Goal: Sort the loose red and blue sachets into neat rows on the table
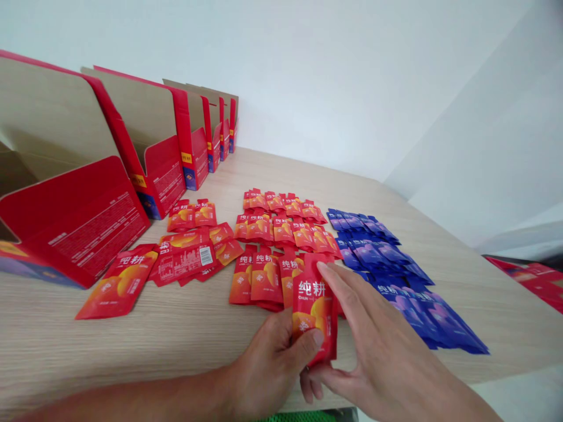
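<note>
My left hand (275, 363) grips a red drink pouch (312, 305) near its lower end, with the thumb across the front. My right hand (382, 346) is at the pouch's right side, its fingertips touching the top corner and its thumb near the bottom edge. Just beyond, rows of red pouches (266, 278) lie overlapping on the table. Rows of blue pouches (416, 310) lie to the right of them. Left of the rows is a loose group of red pouches (187, 255), one turned to its barcode side, with a single red pouch (118, 281) at its left.
Several open red cardboard boxes (162, 176) stand in a line along the left, their flaps raised. A pale wall (308, 88) rises behind the wooden table (176, 346). Something red (534, 278) is beyond the right edge, and something green (303, 417) lies below the front edge.
</note>
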`<action>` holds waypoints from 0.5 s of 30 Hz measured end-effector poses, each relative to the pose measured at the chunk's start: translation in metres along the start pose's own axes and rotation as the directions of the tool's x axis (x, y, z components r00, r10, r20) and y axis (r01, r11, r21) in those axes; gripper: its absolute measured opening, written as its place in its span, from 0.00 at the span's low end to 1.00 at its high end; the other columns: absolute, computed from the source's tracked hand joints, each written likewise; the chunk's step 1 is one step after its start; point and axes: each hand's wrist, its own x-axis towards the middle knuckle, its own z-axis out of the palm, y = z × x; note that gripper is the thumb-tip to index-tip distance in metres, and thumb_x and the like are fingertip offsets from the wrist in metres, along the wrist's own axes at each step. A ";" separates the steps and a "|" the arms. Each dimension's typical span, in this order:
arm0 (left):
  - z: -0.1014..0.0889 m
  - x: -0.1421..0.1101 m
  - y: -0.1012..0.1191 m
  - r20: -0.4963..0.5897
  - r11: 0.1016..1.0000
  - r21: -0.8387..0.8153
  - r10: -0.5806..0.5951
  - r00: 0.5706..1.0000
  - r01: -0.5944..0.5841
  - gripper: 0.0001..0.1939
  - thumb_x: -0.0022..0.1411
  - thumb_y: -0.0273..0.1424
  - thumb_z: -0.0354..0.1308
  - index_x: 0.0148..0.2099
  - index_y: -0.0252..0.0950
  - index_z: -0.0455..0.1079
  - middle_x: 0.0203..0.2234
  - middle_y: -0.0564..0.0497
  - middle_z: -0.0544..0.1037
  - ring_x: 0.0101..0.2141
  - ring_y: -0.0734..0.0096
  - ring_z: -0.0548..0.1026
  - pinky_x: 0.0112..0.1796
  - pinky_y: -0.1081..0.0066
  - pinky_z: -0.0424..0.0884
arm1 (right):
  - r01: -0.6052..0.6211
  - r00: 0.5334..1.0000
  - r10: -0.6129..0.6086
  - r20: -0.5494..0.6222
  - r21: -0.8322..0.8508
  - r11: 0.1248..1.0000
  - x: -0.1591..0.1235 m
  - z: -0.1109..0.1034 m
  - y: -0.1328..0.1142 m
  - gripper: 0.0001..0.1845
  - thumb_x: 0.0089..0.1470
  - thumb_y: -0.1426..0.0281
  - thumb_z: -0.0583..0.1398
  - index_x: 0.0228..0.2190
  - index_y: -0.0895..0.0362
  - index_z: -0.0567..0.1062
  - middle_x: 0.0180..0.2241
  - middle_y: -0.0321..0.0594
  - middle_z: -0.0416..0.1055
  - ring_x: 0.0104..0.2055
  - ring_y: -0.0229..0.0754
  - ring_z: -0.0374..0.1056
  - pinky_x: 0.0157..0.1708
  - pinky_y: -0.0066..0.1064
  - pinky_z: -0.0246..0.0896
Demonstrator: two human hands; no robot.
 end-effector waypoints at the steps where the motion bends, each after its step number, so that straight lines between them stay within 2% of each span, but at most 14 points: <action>1: 0.000 0.000 0.000 0.003 1.000 0.000 0.004 1.000 -0.004 0.39 0.62 0.68 0.60 0.35 0.32 0.69 0.21 0.52 0.73 0.20 0.78 0.71 0.23 0.77 0.70 | 0.005 1.000 -0.005 -0.015 -0.015 1.000 0.000 0.001 -0.001 0.73 0.44 0.64 0.76 0.78 0.55 0.41 0.72 0.62 0.59 0.71 0.72 0.64 0.61 0.62 0.74; 4: 0.000 0.002 0.000 -0.007 1.000 -0.007 0.010 1.000 -0.010 0.38 0.62 0.68 0.60 0.35 0.33 0.69 0.20 0.52 0.72 0.19 0.77 0.70 0.23 0.77 0.70 | -0.014 0.998 0.012 -0.055 -0.041 0.999 -0.001 0.003 -0.002 0.72 0.45 0.64 0.75 0.78 0.56 0.41 0.71 0.62 0.60 0.69 0.72 0.65 0.60 0.64 0.75; 8: -0.003 0.002 0.001 -0.007 1.000 0.009 0.013 1.000 -0.013 0.36 0.65 0.66 0.58 0.36 0.34 0.67 0.20 0.54 0.71 0.19 0.76 0.69 0.22 0.76 0.69 | -0.028 0.997 0.025 -0.078 -0.042 0.999 -0.002 0.002 -0.004 0.69 0.47 0.63 0.74 0.78 0.54 0.43 0.75 0.59 0.54 0.73 0.72 0.59 0.63 0.65 0.71; 10: -0.003 0.001 0.004 0.030 0.995 0.070 0.070 0.997 -0.072 0.32 0.70 0.61 0.57 0.37 0.34 0.68 0.22 0.53 0.72 0.21 0.76 0.70 0.25 0.75 0.69 | 0.029 0.999 -0.030 -0.038 -0.023 0.999 -0.002 0.000 -0.005 0.68 0.47 0.67 0.72 0.78 0.55 0.43 0.75 0.56 0.53 0.74 0.69 0.57 0.67 0.63 0.68; 13: -0.002 0.000 0.010 0.074 0.960 0.163 0.220 0.973 -0.229 0.23 0.77 0.49 0.56 0.39 0.33 0.70 0.31 0.50 0.76 0.31 0.73 0.73 0.36 0.73 0.72 | 0.099 0.995 -0.099 0.025 0.009 0.995 -0.001 -0.001 -0.007 0.68 0.45 0.72 0.68 0.78 0.56 0.40 0.76 0.55 0.54 0.75 0.66 0.58 0.68 0.60 0.67; 15: -0.001 0.000 0.010 0.079 0.944 0.195 0.254 0.964 -0.265 0.20 0.77 0.45 0.55 0.38 0.33 0.69 0.32 0.51 0.75 0.33 0.74 0.71 0.37 0.73 0.71 | 0.111 0.993 -0.111 0.044 0.018 0.994 -0.001 0.000 -0.009 0.68 0.44 0.73 0.67 0.78 0.57 0.40 0.75 0.55 0.55 0.75 0.64 0.59 0.68 0.58 0.68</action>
